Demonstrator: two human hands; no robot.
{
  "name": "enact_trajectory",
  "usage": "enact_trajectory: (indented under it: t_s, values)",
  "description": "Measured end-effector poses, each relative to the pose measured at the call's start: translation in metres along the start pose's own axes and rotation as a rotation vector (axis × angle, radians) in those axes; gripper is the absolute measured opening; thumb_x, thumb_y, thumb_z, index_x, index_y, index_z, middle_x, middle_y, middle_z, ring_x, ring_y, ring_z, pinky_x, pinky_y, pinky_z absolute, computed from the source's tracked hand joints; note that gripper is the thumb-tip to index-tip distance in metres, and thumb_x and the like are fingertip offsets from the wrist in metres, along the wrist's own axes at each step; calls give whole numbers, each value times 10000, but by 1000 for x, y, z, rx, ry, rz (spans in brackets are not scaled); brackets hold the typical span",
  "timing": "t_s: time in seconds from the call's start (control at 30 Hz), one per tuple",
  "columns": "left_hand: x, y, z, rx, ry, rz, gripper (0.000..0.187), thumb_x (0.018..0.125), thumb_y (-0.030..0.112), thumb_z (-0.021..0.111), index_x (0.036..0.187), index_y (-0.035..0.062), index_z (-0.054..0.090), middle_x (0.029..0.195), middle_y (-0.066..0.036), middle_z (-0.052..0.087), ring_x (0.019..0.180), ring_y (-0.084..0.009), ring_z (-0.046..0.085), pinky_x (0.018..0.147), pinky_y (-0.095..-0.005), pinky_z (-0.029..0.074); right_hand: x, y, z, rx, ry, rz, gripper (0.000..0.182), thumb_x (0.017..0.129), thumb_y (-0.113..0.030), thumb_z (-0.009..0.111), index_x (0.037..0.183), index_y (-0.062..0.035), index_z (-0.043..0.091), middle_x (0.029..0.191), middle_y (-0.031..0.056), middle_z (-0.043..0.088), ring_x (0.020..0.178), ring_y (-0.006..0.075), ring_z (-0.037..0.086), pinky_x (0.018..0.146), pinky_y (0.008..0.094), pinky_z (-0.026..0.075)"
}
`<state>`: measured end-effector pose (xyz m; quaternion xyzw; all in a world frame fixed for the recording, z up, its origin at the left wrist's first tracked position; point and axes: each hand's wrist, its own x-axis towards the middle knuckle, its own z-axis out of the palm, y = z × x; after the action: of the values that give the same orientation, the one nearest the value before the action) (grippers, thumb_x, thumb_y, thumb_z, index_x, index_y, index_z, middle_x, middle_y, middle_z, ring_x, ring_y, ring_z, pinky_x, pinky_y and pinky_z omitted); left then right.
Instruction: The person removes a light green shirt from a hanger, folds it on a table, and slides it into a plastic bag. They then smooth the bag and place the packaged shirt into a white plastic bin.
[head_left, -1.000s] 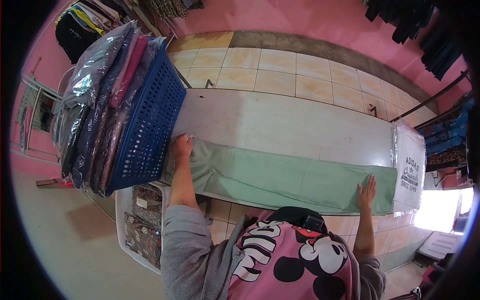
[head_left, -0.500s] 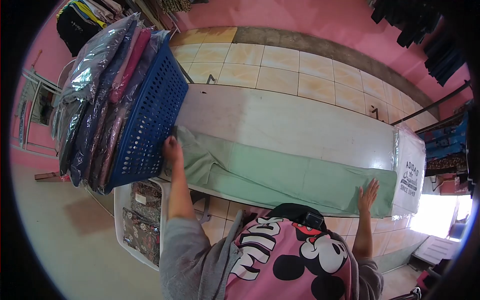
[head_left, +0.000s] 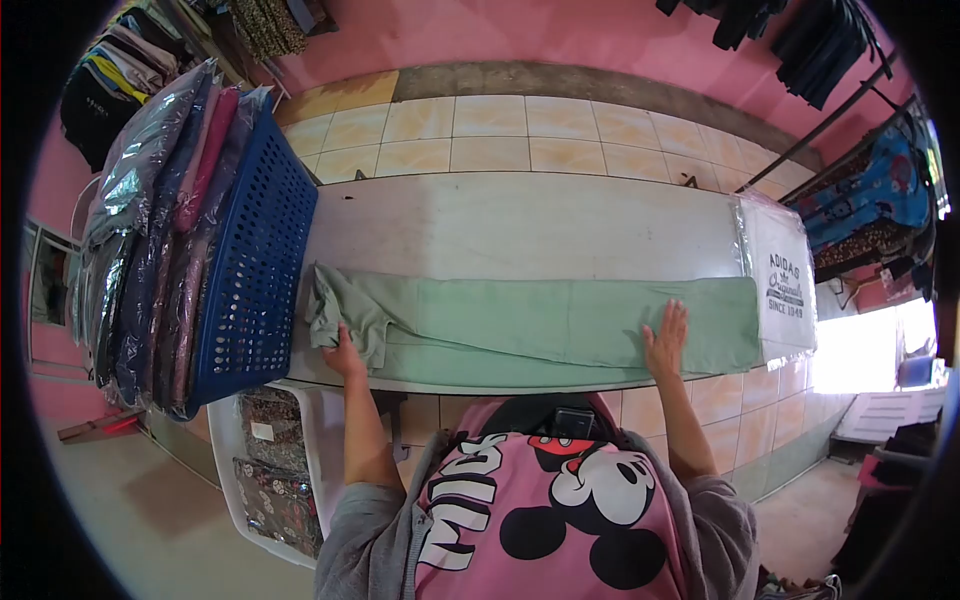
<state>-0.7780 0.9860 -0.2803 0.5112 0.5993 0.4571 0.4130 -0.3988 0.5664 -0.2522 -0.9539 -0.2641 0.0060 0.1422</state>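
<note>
— What's over on the left side, from where you stand?

— A blue basket (head_left: 255, 265) tipped on its side, packed with garments in clear plastic sleeves (head_left: 160, 230). Just right of it the bunched end of a long green garment (head_left: 560, 325) starts. The person's left hand (head_left: 343, 352) is on that bunched end, fingers curled around a fold of the cloth at the near edge.

— And the garment itself, how does it lie?

— Flat along the near half of the white table (head_left: 520, 225), its long axis running left to right, almost the whole length of the tabletop. It is folded lengthwise, with one layer lapping over another. The crumpled end is at the left hand; the smooth, squared end is far to the right.

— The other hand?

— The right hand (head_left: 666, 340) lies palm-down on the cloth, fingers spread and straight, gripping nothing, a little short of the right end. So the two hands sit well apart along the same axis, each near its own end, the left one right at the loose part.

— Past that?

— A bagged white garment with printed lettering (head_left: 782, 285) lies across the right end of the table, touching the green cloth's end.

— The room?

— Pale tiled floor (head_left: 520, 125) beyond the table, pink walls, dark clothes hanging on racks (head_left: 800, 40) at the far right. A white bin of patterned fabric (head_left: 270, 470) sits below the table's left near corner.
</note>
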Motion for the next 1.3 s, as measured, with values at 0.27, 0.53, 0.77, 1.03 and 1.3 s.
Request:
enact_trajectory:
  t_s: [0.27,0.53,0.77,1.03,1.3]
  values:
    - [23,16,-14,-1021,-261,-581,439,866,308,476,1190,12,442,1203,-138,487,1091,-299,470,937,-442,371,-2,-100,15,99,-90,-360,763,811,-408,515,1365,-52,128,1404,206,116,1298,368,100,1043,467,114]
    - [6,37,-45,-1075,-373,-519,474,848,306,522,1209,15,423,1218,-124,475,1104,-287,464,945,-442,362,-20,-160,30,-116,-379,-659,709,855,-491,374,1374,-91,106,1434,111,89,1320,280,89,1055,461,89]
    - [-150,179,33,-193,-313,-17,500,826,286,583,1191,-20,433,1201,-116,482,1023,-205,497,880,-338,401,9,-118,30,807,-435,-372,681,873,-515,317,1380,-107,117,1420,125,165,1316,252,145,1053,421,137]
    - [-213,174,105,-162,-1601,432,588,812,281,563,1280,45,297,1338,-153,316,1249,-357,267,1031,-403,202,15,21,-23,1922,-434,719,812,796,-635,372,1307,-10,275,1276,139,407,1151,273,412,974,423,312]
    - [-206,73,125,831,-1096,880,634,840,422,446,1341,94,239,1411,-173,140,1293,-377,139,978,-602,124,23,34,-17,1219,-504,268,512,723,-122,645,1173,10,438,1060,122,554,992,241,534,825,358,449]
